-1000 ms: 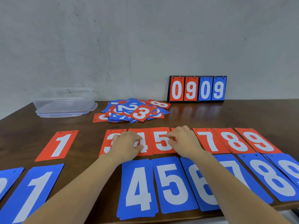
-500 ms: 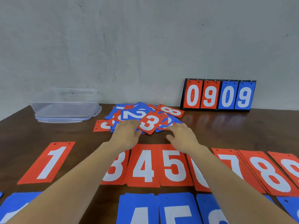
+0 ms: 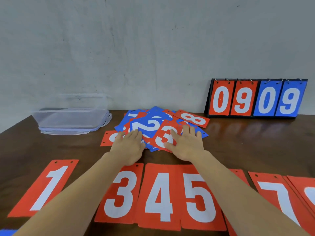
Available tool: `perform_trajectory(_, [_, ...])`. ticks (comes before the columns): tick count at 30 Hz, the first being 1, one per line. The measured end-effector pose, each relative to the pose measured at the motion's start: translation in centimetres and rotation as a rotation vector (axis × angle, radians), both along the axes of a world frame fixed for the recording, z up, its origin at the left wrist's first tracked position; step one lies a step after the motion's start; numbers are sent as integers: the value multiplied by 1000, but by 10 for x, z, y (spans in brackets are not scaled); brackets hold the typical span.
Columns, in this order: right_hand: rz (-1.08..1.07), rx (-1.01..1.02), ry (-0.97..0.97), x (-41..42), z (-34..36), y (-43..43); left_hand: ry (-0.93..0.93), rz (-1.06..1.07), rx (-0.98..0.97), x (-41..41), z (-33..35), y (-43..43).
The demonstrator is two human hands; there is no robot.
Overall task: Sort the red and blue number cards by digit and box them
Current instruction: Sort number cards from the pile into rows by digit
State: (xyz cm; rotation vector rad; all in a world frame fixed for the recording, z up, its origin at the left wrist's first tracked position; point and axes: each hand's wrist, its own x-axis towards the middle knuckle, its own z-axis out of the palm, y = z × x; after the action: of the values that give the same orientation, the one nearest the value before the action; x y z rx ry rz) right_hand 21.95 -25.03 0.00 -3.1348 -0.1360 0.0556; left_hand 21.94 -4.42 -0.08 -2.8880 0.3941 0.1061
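Toward the far middle of the dark brown wooden surface [image 3: 255, 150] lies a loose, overlapping pile of red and blue rectangular number cards [image 3: 154, 113]. Both hands rest flat on its near side, fingers straight and close together, gripping nothing. The left hand [image 3: 127, 145] has its fingertips on a blue card with a white 2 [image 3: 148, 126], and the right hand [image 3: 185, 143] lies over a red card with a white 3 [image 3: 163, 138]. A red 8 card [image 3: 192, 119] sticks out at the pile's far right. Far left, apart from the pile, stands a clear rectangular plastic box [image 3: 71, 116]. Far right, against the grey wall [image 3: 153, 48], a black flip scoreboard [image 3: 255, 99] reads 0 9 in red and 0 9 in blue. Along the near edge a row of red cards [image 3: 158, 195] lies face up, showing 1, 3, 4, 5 and 7, with the 3, 4 and 5 edge to edge.
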Motion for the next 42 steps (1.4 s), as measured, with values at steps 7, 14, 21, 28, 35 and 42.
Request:
perform_trajectory(7, [7,102,-37,-11,11,-47,-259,-16,62,-28,18,-13])
perform_trajectory(14, [-221,231,-54,1,7,-27,-209,288,-395,5,17,1])
perform_trajectory(21, [-367,278,-53,13,2,-18,-113,392,-473,17,7,5])
perform_trajectory(28, [-432,437,-192,14,4,-23,-338,397,-579,6,16,10])
perform_trajectory(35, [-474,1058,-326,-6,24,-22,-216,490,-1266,-19,47,35])
perform_trajectory(42, [-484,1342,-342,-54,57,-1,-111,523,-1431,-71,72,80])
